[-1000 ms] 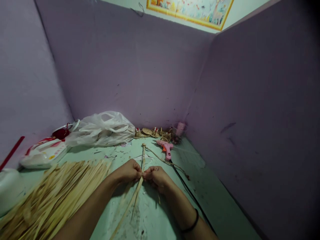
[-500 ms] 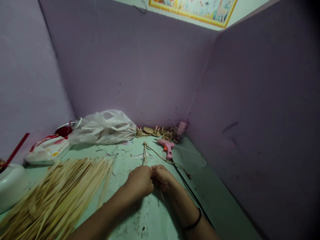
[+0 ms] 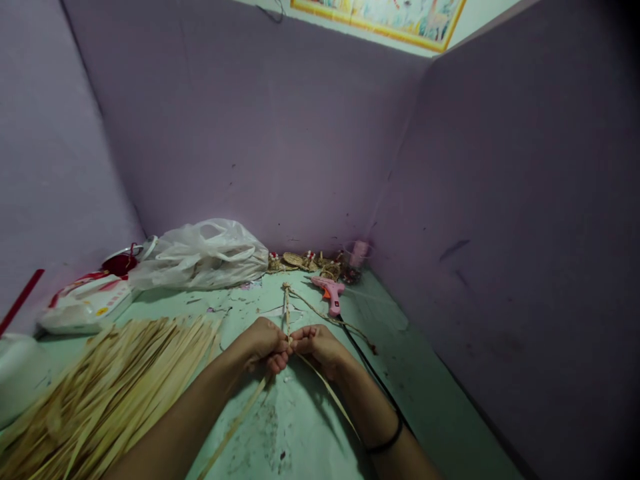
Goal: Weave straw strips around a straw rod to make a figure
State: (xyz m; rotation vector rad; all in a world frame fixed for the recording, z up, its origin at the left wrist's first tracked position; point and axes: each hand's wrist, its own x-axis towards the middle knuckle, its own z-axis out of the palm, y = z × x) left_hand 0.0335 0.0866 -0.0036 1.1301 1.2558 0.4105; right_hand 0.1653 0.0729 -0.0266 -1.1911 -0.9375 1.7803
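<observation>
Both my hands meet over the pale green table (image 3: 280, 407), each pinching the lower end of a thin braid of dried straw (image 3: 287, 308). My left hand (image 3: 265, 345) is closed on it from the left, with a loose strand hanging down beneath. From the right, the fingertips of my right hand (image 3: 317, 345) are pressed on the same spot, and another strand trails under that wrist. At its top the braid ends in a knot, where a twisted cord (image 3: 330, 317) runs off to the right.
A pile of flat straw strips (image 3: 115, 393) covers the left. Behind stand a white plastic bag (image 3: 205, 257), a white-and-red package (image 3: 90, 300) and small woven ornaments (image 3: 295, 260). A pink glue gun (image 3: 330, 291) with a black cable lies right of the braid. Purple walls surround the table.
My left hand has turned and its fingers now show. My right hand has moved slightly left, level with it. Two long loose strands are now visible below the hands.
</observation>
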